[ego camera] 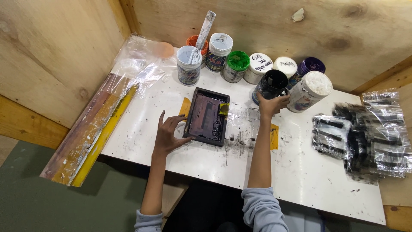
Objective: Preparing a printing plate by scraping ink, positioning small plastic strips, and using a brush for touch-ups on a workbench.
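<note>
One view only: a head-worn camera, set above the near edge of the white counter [300,172] and aimed steeply down and forward. The dark rectangular frame [207,116] sits just left of picture centre; take it as the reference. Beyond the frame, a row of paint jars [238,64] stands against the plywood back wall [257,21]. Left of the frame, a plywood side wall [51,56] closes the view. Range is close: both forearms enter from the bottom edge, below the frame.

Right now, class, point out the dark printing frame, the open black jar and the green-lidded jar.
Dark printing frame [206,116], head view, on its inked middle.
Open black jar [270,85], head view, on its side wall.
Green-lidded jar [238,60], head view, on its lid.
</note>
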